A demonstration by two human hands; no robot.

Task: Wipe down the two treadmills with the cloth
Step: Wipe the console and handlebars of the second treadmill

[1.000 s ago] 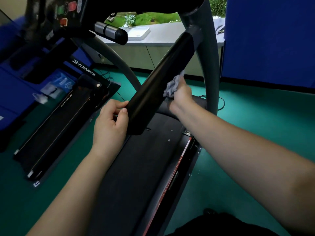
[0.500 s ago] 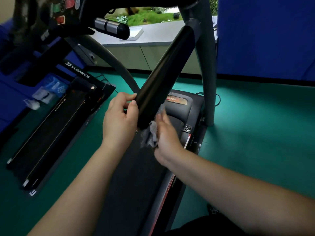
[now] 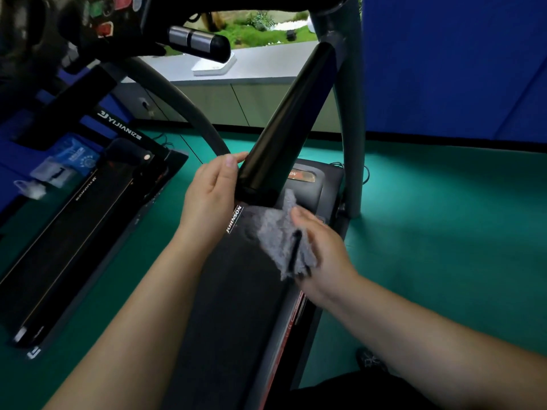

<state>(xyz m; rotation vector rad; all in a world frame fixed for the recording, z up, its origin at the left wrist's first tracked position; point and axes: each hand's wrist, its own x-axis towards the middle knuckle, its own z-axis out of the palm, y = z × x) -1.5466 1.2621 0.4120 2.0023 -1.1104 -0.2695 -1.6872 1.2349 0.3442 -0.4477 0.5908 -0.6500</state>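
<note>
I stand over a large black treadmill [image 3: 233, 306] with a dark belt. Its black right handrail [image 3: 281, 128] slopes down toward me. My left hand [image 3: 207, 199] grips the handrail's lower end from the left. My right hand [image 3: 321, 253] holds a grey fluffy cloth [image 3: 278, 235] just below that end, off the rail and over the belt. A second, flat black treadmill [image 3: 80, 226] lies on the green floor to the left.
The console [image 3: 88, 22] with coloured buttons and a short grip bar [image 3: 198, 42] overhangs at top left. Grey uprights [image 3: 349, 113] flank the deck. Blue panels [image 3: 453, 63] stand at right, a grey counter [image 3: 260, 69] behind. Green floor [image 3: 444, 232] lies at right.
My right hand has slid the cloth down the handrail from near its top to past its lower end. The left hand kept its grip on the rail's end.
</note>
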